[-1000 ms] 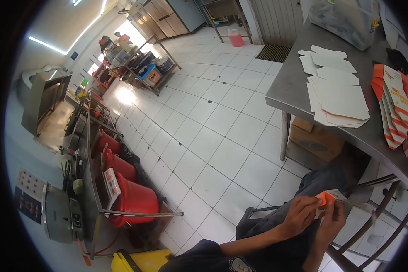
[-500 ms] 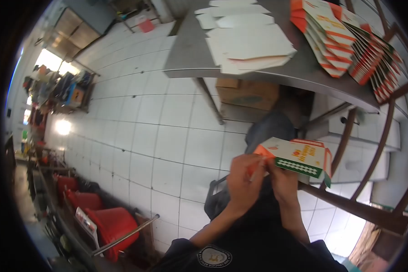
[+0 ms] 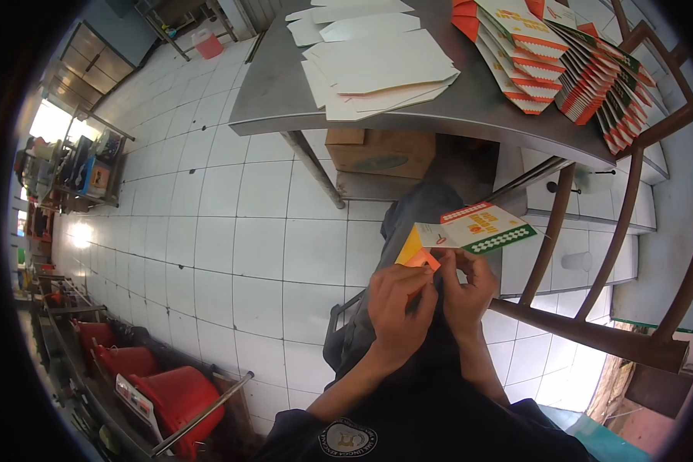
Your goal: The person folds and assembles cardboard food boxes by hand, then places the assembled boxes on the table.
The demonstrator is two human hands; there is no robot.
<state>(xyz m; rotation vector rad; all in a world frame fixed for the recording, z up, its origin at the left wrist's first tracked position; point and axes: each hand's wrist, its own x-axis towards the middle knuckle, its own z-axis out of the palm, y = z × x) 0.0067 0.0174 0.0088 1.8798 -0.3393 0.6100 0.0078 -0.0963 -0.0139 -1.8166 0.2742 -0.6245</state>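
A printed paper food box, white with orange and green patterned edges, is held above my lap, partly folded. My left hand is closed, its fingertips pinching the orange flap at the box's near left end. Close beside it, my right hand grips the near edge between thumb and fingers. A yellow inner or side panel shows next to the orange flap. My fingers hide part of the fold.
On the metal table ahead lie flat white box blanks and stacked printed boxes, with more fanned out at right. A brown wooden chair stands at right. Below the table is a cardboard carton; red chairs stand lower left.
The box has turned in my hands, its far end swinging up and away, and a yellow panel now shows. Both hands remain on it. The view has shifted somewhat to the right.
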